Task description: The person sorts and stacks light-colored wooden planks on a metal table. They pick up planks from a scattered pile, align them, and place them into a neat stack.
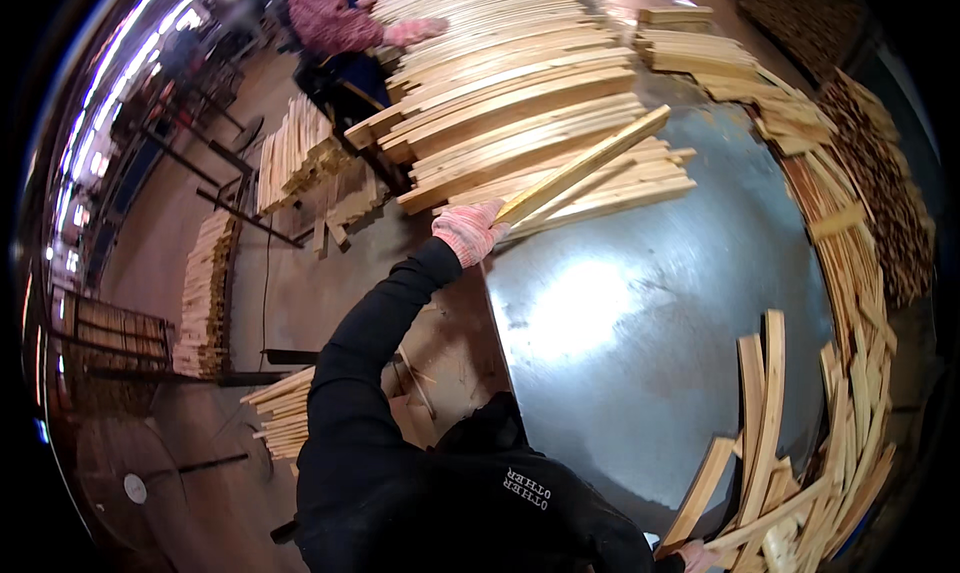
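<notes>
My left hand [468, 234], in a pink-and-white knitted glove, is closed round the near end of a wooden strip [590, 169]. That strip slants up and to the right over the near end of a broad row of wooden strips [510, 93] on the metal table [640, 303]. Low at the right, my right hand [694, 556], also gloved, is closed at the end of another wooden strip [775, 514] in a loose, crossed heap. Its fingers are partly hidden at the lower edge. Upright-looking strips [765, 413] stick out of this heap beside it.
Across the table, a co-worker's gloved hand [415, 32] rests on the row's far left. Strips pile along the table's right side [860, 303], with a darker stack [870, 173] beyond. More stacks [205, 293] and a metal frame [240, 208] stand at the left.
</notes>
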Action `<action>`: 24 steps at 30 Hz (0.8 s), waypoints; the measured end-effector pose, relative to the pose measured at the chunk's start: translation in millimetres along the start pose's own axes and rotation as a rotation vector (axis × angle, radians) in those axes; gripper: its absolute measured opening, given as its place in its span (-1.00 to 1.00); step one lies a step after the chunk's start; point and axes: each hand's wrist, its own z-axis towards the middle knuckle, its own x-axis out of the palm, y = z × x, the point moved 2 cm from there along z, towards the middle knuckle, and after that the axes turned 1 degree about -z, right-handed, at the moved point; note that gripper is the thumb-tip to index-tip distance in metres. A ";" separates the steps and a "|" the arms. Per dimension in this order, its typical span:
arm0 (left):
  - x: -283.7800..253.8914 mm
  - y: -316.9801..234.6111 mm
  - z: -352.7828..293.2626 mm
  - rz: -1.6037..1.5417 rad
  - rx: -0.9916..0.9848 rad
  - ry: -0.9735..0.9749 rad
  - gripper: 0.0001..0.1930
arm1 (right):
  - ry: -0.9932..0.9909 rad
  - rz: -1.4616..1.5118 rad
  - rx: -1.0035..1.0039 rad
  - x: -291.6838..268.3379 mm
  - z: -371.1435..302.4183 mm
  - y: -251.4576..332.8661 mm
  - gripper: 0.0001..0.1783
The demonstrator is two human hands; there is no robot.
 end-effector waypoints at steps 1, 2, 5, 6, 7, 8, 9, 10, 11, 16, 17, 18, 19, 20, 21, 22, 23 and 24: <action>-5.0 19.1 -4.4 0.001 -0.009 -0.004 -0.54 | -0.044 -0.055 -0.082 1.4 -6.0 13.6 -0.08; -8.5 29.1 -14.1 -0.022 0.006 -0.037 -0.54 | -0.083 -0.098 -0.153 2.3 -13.9 27.0 -0.09; -5.4 56.7 -56.8 -0.334 -0.080 -0.243 -0.53 | -0.168 -0.196 -0.356 13.9 -47.4 67.7 -0.09; 5.1 65.1 -68.4 -0.477 -0.164 -0.239 -0.51 | -0.194 -0.223 -0.416 19.4 -60.8 76.5 -0.09; 23.2 76.1 -78.9 -0.647 -0.150 -0.352 -0.53 | -0.220 -0.246 -0.476 26.1 -71.7 82.4 -0.09; 18.3 67.1 -79.1 -0.681 -0.226 -0.322 -0.53 | -0.216 -0.248 -0.480 29.9 -75.3 84.1 -0.09; 13.1 59.0 -78.8 -0.715 -0.295 -0.286 -0.53 | -0.197 -0.240 -0.522 33.5 -81.0 84.5 -0.10; 13.4 67.0 -100.5 -0.687 -0.396 -0.309 -0.51 | -0.166 -0.237 -0.616 36.0 -80.6 94.4 -0.10; 12.5 65.8 -105.0 -0.714 -0.354 -0.373 -0.52 | -0.150 -0.218 -0.648 38.5 -86.1 97.3 -0.11; 15.6 91.6 -131.3 -0.695 -0.162 -0.434 -0.66 | 0.104 0.027 -0.686 1.1 -110.1 109.4 -0.14; 13.7 81.5 -113.4 -0.510 -0.195 -0.380 -0.63 | 0.185 0.023 -0.620 -9.0 -107.7 112.3 -0.13; 6.4 57.5 -92.4 -0.418 -0.182 -0.343 -0.57 | 0.192 0.059 -0.597 -9.4 -108.4 114.8 -0.17; 5.5 40.6 -76.7 -0.362 -0.143 -0.241 -0.58 | 0.180 0.096 -0.599 -7.3 -113.2 119.4 -0.20; 11.9 25.8 -63.0 -0.325 -0.085 -0.161 -0.58 | 0.182 0.137 -0.607 -4.8 -121.9 124.0 -0.23; 20.4 9.2 -50.1 -0.285 -0.022 -0.080 -0.57 | 0.217 0.202 -0.600 0.6 -131.8 129.0 -0.25; 39.2 2.4 -41.1 -0.314 0.011 -0.039 -0.55 | 0.378 0.347 -0.582 2.7 -138.0 142.4 -0.30; 56.6 -12.5 -37.3 -0.301 0.018 0.018 -0.53 | 0.633 0.593 -0.485 7.6 -150.9 153.6 -0.36; 73.1 -30.4 -32.0 -0.143 0.006 0.118 -0.54 | 0.871 0.881 -0.332 14.0 -161.6 164.7 -0.40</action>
